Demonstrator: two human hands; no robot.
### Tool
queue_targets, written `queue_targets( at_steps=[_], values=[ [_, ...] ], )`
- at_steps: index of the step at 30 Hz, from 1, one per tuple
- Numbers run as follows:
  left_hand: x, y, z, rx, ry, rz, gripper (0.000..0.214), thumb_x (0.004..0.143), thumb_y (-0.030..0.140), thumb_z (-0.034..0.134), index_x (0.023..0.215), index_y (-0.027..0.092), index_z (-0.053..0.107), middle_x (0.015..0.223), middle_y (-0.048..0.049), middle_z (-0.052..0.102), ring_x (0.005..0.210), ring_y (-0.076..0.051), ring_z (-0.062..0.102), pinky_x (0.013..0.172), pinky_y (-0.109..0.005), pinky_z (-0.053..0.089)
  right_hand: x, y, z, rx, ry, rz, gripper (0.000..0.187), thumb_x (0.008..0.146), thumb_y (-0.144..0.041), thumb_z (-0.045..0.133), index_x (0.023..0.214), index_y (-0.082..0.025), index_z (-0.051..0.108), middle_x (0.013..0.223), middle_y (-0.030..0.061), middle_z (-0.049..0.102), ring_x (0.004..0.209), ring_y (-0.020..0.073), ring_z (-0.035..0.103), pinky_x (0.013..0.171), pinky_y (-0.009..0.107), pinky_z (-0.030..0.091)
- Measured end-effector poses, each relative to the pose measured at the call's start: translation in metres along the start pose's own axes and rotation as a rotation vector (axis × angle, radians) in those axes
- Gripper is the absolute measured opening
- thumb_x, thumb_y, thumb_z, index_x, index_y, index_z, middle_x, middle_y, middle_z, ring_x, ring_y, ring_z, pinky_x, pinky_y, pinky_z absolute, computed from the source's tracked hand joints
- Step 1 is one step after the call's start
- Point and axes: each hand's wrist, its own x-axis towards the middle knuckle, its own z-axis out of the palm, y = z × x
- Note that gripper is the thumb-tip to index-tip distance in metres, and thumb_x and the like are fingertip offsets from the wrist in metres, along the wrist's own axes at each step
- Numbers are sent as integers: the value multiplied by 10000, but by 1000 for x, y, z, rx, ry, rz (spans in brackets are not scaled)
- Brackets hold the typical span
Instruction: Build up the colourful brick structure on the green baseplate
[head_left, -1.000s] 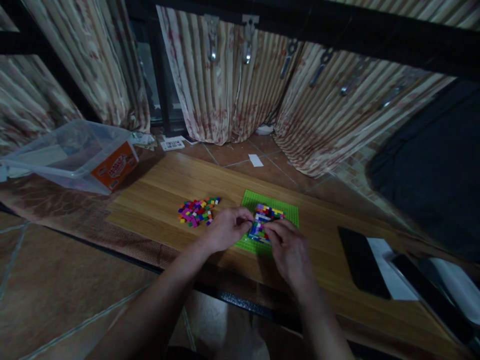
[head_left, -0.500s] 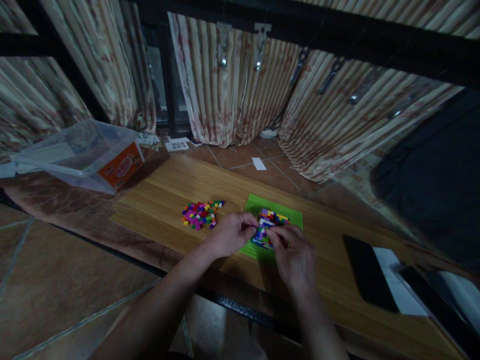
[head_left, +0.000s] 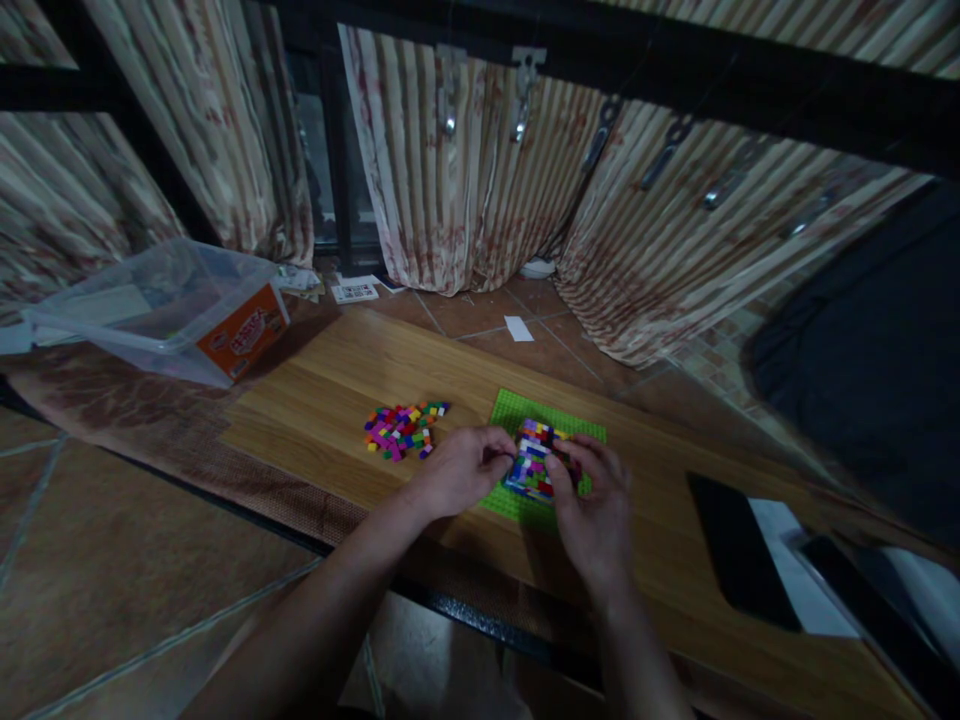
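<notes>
A green baseplate (head_left: 514,412) lies on a wooden board (head_left: 337,370), with a block of small multicoloured bricks (head_left: 534,462) built on it. My left hand (head_left: 459,470) rests at the block's left side, fingers curled and pinched against its edge. My right hand (head_left: 596,505) is curved around the block's right and near side, fingertips touching the bricks. A loose pile of small coloured bricks (head_left: 403,428) lies on the board to the left of my left hand.
A clear plastic tub (head_left: 161,310) with an orange label stands at the far left. A dark phone (head_left: 742,550) on white paper lies at the right. Striped curtains (head_left: 480,170) hang behind, with paper scraps on the tiled floor.
My right hand has slid from above the block round to its right side. The left hand has stayed at the left edge. The view shifted slightly.
</notes>
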Motion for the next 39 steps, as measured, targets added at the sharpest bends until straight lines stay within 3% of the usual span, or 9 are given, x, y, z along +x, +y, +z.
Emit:
queue_targets(
  at_steps=[8,19,28,39],
  values=[
    [1,-5,1,17,-2,25,165,828,206,493,864,174,651,715,5,621,641,-118,544,593,-223,404,-1,3,9,64,10,122,331,780,-441,621,1013,-216,693,1200,94,552,1149,264,489,999,461,366],
    [-1,1,-1,-13,3,29,166,831,198,516,878,173,673,700,14,623,632,-111,545,595,-214,408,-3,0,15,224,17,216,276,758,-401,648,952,-215,710,1243,86,488,1167,242,494,951,405,425],
    [-4,4,-4,92,-14,141,168,835,183,535,894,192,692,881,-24,688,806,-146,618,717,-239,450,0,2,11,235,48,177,286,823,-420,575,938,-199,714,1182,98,550,1116,230,537,979,419,416],
    [1,2,1,153,-2,150,96,817,167,541,818,190,634,769,11,665,722,-125,609,678,-228,436,0,3,12,189,38,159,303,824,-436,575,946,-191,706,1194,107,539,1122,241,527,972,432,422]
  ],
)
